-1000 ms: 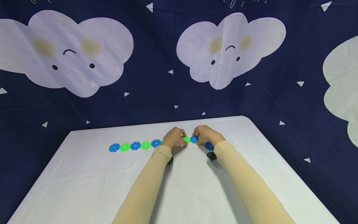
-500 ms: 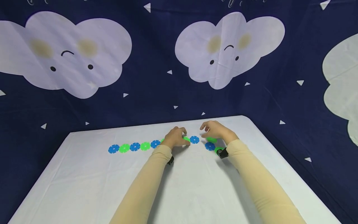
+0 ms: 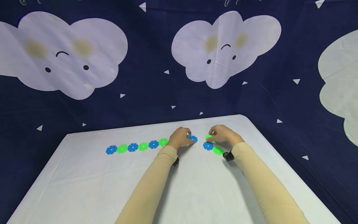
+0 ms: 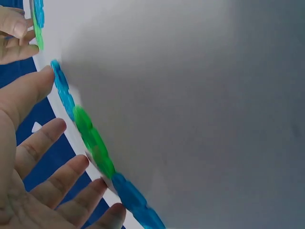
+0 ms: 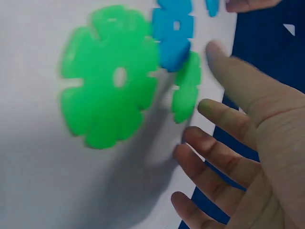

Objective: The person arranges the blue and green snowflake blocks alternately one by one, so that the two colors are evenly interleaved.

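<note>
In the head view my left hand (image 3: 179,137) lies over the right end of a row of flower-shaped plastic discs, thumb and forefinger on either side of a blue disc (image 3: 193,139). The left wrist view shows its thumb at that blue disc's edge and its other fingers spread. My right hand (image 3: 222,133) reaches over a green disc (image 3: 209,137). From the right wrist, the fingers look loosely spread beside this green disc (image 5: 187,90), close to its edge. Whether they touch it is unclear. My left hand hides part of the row.
To the left, the row runs on with alternating blue discs (image 3: 132,147) and green discs (image 3: 143,146) on the white table (image 3: 112,186). Near my right hand lie another blue disc (image 3: 208,146) and green disc (image 3: 218,151). A dark cloud-patterned cloth (image 3: 151,102) hangs behind.
My right hand has left the blue disc at the row's end, moved right and come down at a loose green disc. My left hand has shifted right, from the green disc to that blue disc.
</note>
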Tool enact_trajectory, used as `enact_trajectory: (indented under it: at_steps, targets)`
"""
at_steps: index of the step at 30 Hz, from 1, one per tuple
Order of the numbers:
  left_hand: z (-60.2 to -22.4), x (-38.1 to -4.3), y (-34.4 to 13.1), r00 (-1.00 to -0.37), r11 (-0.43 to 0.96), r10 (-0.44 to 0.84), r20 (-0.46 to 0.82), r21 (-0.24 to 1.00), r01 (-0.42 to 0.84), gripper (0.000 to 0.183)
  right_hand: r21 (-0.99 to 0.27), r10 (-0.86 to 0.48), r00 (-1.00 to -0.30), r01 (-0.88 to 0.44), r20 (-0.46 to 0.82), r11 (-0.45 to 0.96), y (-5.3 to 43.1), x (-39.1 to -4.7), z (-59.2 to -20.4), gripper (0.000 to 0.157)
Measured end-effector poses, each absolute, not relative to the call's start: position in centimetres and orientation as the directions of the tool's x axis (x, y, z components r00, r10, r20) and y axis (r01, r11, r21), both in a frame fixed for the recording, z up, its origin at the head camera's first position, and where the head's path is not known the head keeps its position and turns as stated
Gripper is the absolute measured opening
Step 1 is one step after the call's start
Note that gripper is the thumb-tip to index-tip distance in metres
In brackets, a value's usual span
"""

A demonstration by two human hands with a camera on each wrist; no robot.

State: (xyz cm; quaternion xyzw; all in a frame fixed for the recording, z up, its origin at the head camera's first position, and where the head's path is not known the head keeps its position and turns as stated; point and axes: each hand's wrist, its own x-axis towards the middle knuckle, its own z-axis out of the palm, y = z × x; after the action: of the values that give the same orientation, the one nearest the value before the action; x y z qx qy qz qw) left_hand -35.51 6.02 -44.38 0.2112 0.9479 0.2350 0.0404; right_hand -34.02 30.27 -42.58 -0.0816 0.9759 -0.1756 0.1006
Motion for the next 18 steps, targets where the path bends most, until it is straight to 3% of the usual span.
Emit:
enact_trajectory:
  at_steps: [6, 18]
  targets:
    - [-44.63, -35.39, 6.67, -0.917, 0.827, 0.396, 0.046, 0.417, 0.378, 0.043, -0.301, -0.195, -0.973, -0.150, -0.126, 0.942, 29.78, -33.87, -43.02, 0.061]
    - [-44.91, -35.33, 6.89, -0.918, 0.835, 0.392, 0.060, 0.396, 0.382, 0.041, -0.328, -0.191, -0.961, -0.118, -0.199, 0.937, 30.15, -33.34, -42.82, 0.062]
